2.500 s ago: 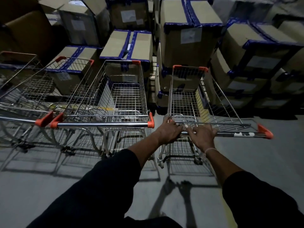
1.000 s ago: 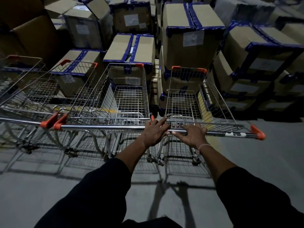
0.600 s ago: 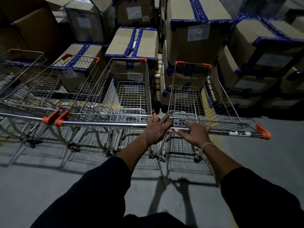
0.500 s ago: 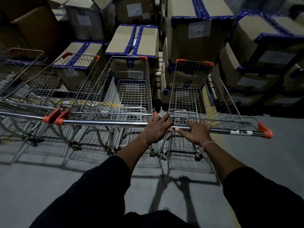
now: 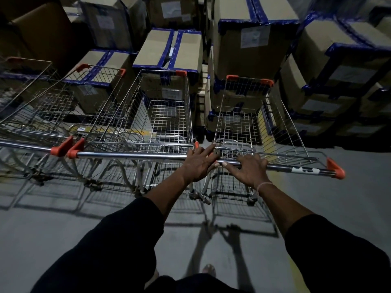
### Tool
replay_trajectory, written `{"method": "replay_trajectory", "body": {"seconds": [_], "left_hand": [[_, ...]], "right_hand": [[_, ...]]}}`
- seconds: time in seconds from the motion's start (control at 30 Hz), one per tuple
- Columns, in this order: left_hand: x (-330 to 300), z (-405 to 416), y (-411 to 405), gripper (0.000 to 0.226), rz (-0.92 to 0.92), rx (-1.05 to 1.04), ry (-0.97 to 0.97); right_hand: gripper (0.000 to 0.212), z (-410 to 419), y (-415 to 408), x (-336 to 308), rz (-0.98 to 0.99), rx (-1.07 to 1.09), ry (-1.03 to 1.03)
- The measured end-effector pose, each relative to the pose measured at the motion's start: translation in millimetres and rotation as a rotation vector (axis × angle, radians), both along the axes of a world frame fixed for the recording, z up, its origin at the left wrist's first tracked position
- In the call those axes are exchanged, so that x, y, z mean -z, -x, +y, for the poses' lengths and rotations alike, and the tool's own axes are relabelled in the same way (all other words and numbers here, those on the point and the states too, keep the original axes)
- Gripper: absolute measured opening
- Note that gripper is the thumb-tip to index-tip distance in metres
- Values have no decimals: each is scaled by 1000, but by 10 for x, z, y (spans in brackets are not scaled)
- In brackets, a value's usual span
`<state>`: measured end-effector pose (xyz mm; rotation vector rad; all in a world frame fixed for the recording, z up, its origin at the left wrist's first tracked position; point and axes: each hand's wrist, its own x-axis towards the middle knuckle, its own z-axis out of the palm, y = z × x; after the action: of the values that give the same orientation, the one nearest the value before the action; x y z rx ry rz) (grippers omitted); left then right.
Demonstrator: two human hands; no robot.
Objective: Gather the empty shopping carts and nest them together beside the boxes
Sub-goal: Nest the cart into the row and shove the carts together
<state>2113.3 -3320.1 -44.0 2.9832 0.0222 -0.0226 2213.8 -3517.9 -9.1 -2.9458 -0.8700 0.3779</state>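
Several empty wire shopping carts with orange corner caps stand side by side, noses against the stacked boxes (image 5: pixel 249 49). The right cart (image 5: pixel 239 115) has its handle bar (image 5: pixel 296 169) almost in line with the middle cart's handle (image 5: pixel 127 155). My left hand (image 5: pixel 198 163) rests with straight fingers where the two handles meet. My right hand (image 5: pixel 250 171) lies spread over the right cart's bar. Two more carts (image 5: pixel 91 98) stand further left, one partly cut off.
Cardboard boxes with blue tape (image 5: pixel 338 60) fill the whole back and right side, close to the cart fronts. Grey concrete floor (image 5: pixel 63 218) stretches behind the carts toward me. My shoe tip (image 5: pixel 208 268) shows at the bottom.
My hands have loosened from a grip on the right cart's bar to lying spread on it. The right cart has moved left, closing up against the middle cart.
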Motion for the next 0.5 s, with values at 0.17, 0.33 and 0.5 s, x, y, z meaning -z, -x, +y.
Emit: {"method": "replay_trajectory", "body": {"seconds": [0.17, 0.33, 0.5], "left_hand": [[-114, -17, 45, 63, 31, -13, -12], [-265, 110, 257, 69, 34, -59, 5], [-263, 464, 660, 66, -18, -134, -14]], "right_hand": [[93, 31, 51, 22, -2, -7, -34], [76, 170, 171, 56, 6, -49, -109], [64, 387, 387, -22, -6, -90, -246]]}}
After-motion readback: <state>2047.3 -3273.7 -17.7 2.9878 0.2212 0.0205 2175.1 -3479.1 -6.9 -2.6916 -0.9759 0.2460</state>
